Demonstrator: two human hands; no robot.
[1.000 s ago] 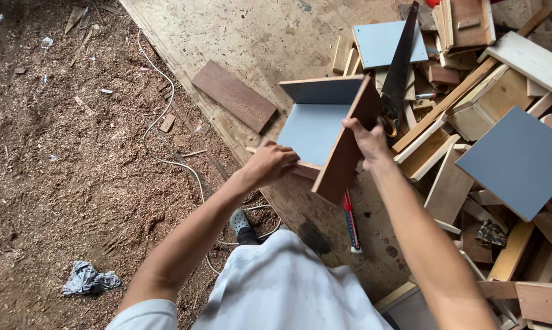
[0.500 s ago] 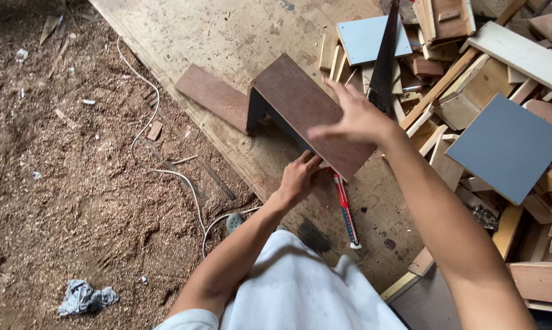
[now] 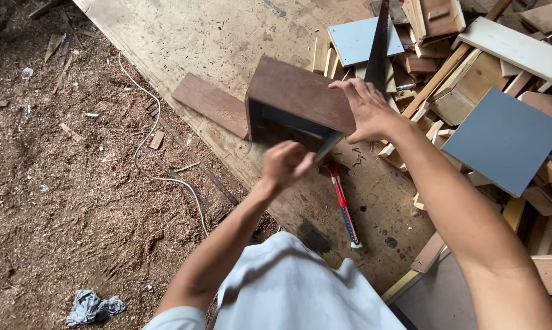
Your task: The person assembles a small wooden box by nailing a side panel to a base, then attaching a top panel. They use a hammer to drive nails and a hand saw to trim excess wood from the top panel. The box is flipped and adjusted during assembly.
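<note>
While both hands grip it, the brown wooden box stands on the plywood sheet.
Right hand clamps its top edge; left hand pinches its lower front edge.

A brown wooden box with a grey inner face sits tilted above the plywood floor, its open side facing the person; the broad brown panel faces up, one corner hidden behind a hand
</note>
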